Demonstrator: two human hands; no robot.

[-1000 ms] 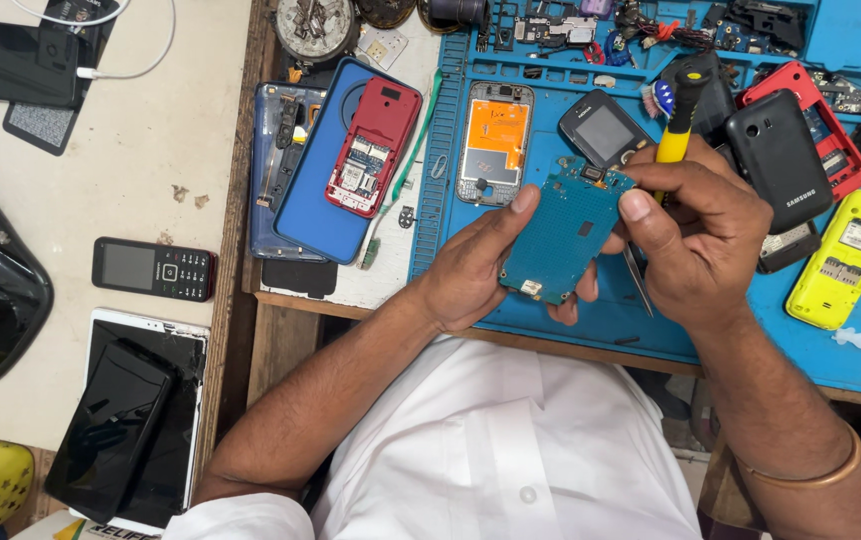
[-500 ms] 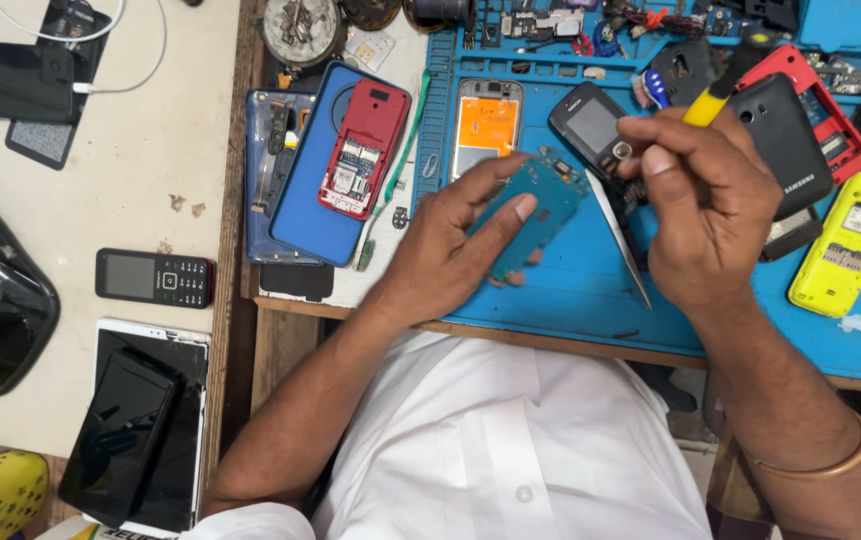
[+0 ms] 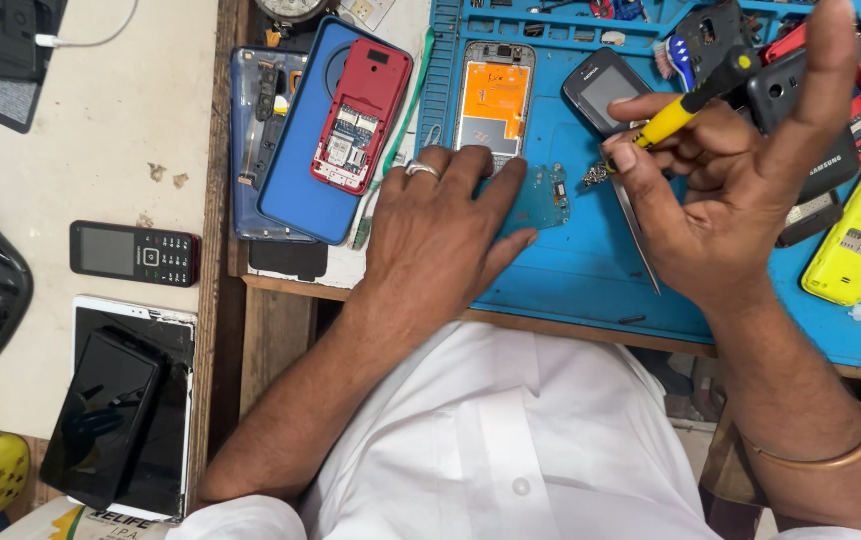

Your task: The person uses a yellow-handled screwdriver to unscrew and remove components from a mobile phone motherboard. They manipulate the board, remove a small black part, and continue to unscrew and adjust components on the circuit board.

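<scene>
Beside a red phone body (image 3: 361, 115) on the table, the left hand (image 3: 440, 235) presses flat, fingers spread, on a teal circuit board (image 3: 540, 197) lying on the blue work mat (image 3: 570, 275), while the right hand (image 3: 725, 185) pinches a yellow-handled screwdriver (image 3: 685, 105).

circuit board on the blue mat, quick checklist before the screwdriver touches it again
1. Circuit board flat on the blue mat: ok.
2. Left hand pinning the board: ok, fingers lie over its left part.
3. Right hand gripping the yellow-handled screwdriver: ok.
4. Screwdriver tip condition: cannot tell, hidden by the hand.
5. Thin metal tool under the right hand kept off the board: ok.
6. Mat next to the board free of loose bits: not ok, small parts beside it.
</scene>
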